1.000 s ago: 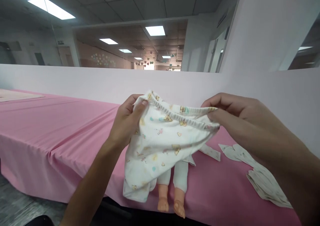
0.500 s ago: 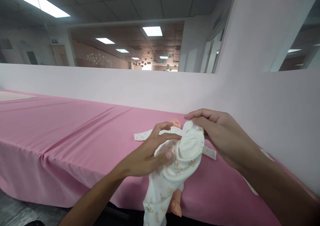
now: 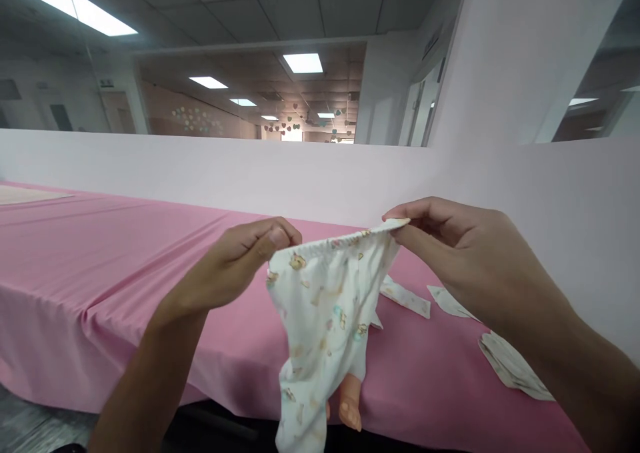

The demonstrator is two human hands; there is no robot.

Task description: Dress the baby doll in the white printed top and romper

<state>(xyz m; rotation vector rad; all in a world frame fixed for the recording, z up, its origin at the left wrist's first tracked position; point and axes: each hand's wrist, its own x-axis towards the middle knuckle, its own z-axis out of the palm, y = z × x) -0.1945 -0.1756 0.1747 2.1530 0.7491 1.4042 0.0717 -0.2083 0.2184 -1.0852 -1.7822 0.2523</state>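
Note:
A pair of white baby pants (image 3: 325, 313) with small animal prints hangs stretched between my hands, its gathered waistband pulled out straight. My left hand (image 3: 235, 256) is closed on the waistband's left end. At the right end, my right hand (image 3: 445, 236) pinches the band between thumb and fingers, slightly higher than the left. Behind the pants lies a baby doll, mostly hidden; its bare foot (image 3: 350, 409) shows below at the bed's front edge. One printed sleeve (image 3: 407, 298) of the doll's top sticks out to the right.
A pink sheet (image 3: 150, 273) covers the long bed, which runs along a white wall (image 3: 200, 173) with a window above. Folded white cloths (image 3: 515, 366) lie by my right forearm. Another pale cloth (image 3: 30, 194) rests at the far left.
The pants were bunched up between my hands; now they hang open. My left hand has moved left and closed on the waistband, and the right hand has risen slightly to the right.

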